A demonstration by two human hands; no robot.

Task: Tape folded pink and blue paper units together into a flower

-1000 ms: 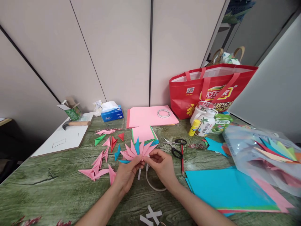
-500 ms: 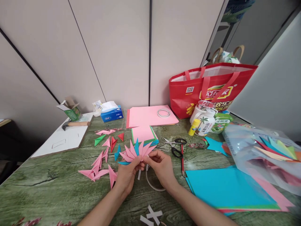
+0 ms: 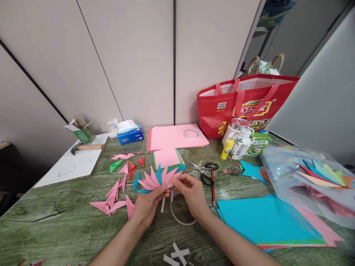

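Note:
A fan of folded paper pieces (image 3: 151,180), mostly pink with a few blue points, is raised over the table between both hands. My left hand (image 3: 151,203) pinches its lower middle, thumb on top. At its right end, the fingertips of my right hand (image 3: 193,192) are closed on a pink point. Just below the hands lies a roll of white tape (image 3: 173,216) with a strip hanging near it. Loose folded pink pieces (image 3: 109,203) are scattered to the left, with red pieces (image 3: 132,170), a green one (image 3: 115,166) and a blue one (image 3: 137,180) among them.
Scissors (image 3: 206,173) and a red pencil (image 3: 213,188) lie right of the hands. Blue paper sheets (image 3: 266,220), a clear plastic bag (image 3: 277,162), a glue stick (image 3: 227,149) and a red bag (image 3: 213,118) stand or lie farther right. A hammer (image 3: 87,147) rests on a white board (image 3: 70,166).
The view has shifted slightly, so everything sits a little farther left. Both hands keep their grip on the paper fan, with hardly any movement.

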